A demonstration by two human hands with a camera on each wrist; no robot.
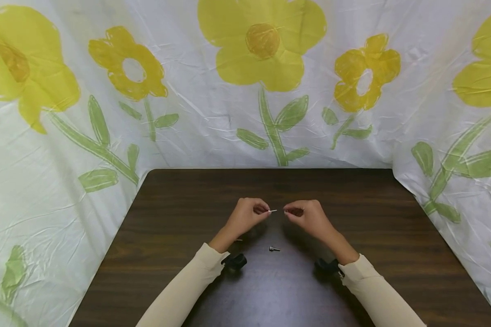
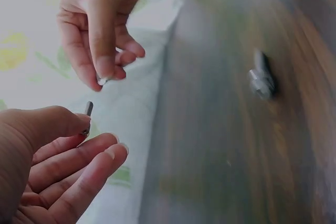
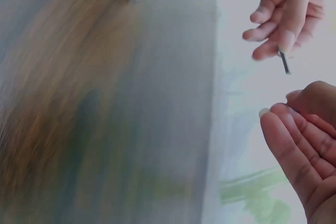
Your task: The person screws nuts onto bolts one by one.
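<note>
Between thumb and fingertips, my left hand (image 1: 247, 213) pinches a thin metal rod (image 2: 88, 109), its free end pointing across at the other hand. My right hand (image 1: 308, 217) faces it a short gap away, thumb and fingertips closed on a small shiny piece (image 2: 102, 81) that is mostly hidden; I cannot tell its kind. Both hands are held up over the dark wooden table (image 1: 180, 204). Nearer to me, a silver bolt-like metal part (image 1: 274, 249) with a thick head lies on its side between the forearms.
Another small thin piece (image 1: 239, 240) lies by the left wrist. Each wrist wears a black camera, one of them the left camera (image 1: 235, 261). A white cloth (image 1: 212, 118) with yellow flowers hangs behind the table and along its sides.
</note>
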